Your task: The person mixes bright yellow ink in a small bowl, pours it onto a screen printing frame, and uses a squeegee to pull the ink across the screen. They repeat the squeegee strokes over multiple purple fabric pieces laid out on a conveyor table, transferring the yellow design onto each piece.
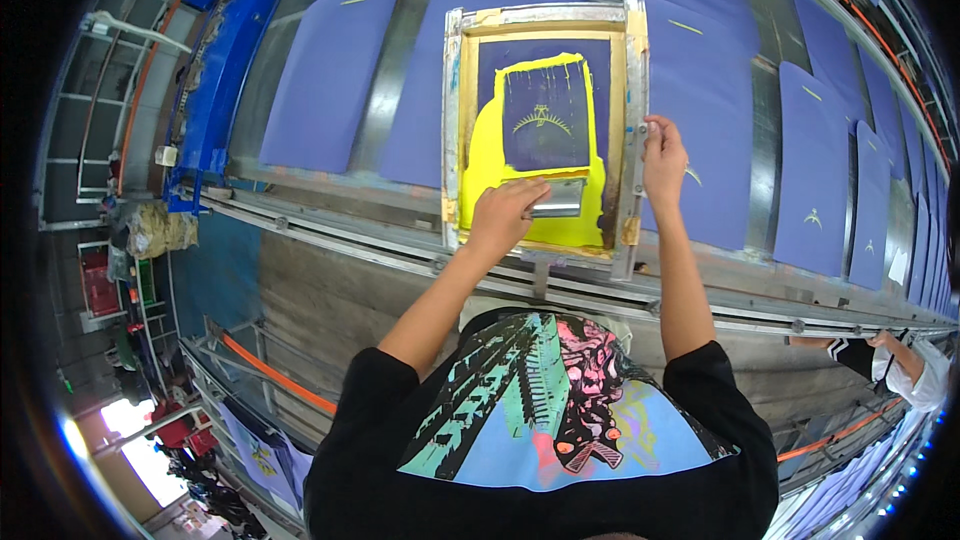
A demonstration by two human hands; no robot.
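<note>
A screen-printing frame [453,120] lies over a purple-blue fabric piece [700,90] on the long table. Bright yellow ink [484,152] borders a dark rectangular area of the mesh, where a small curved, spiky design [541,122] shows. My left hand [508,215] is closed on a squeegee [562,200] with a shiny metal face, near the frame's close end, amid the ink. At the frame's right side, my right hand [663,155] has its fingers closed on the edge. A yellow mark on the fabric shows just beside that hand.
Purple-blue fabric pieces [330,80] lie in rows along the table, some bearing small yellow designs. A metal rail [340,237] runs along its near edge. Blue machinery [215,70] stands at the left end. Another person [905,365] is at the far right.
</note>
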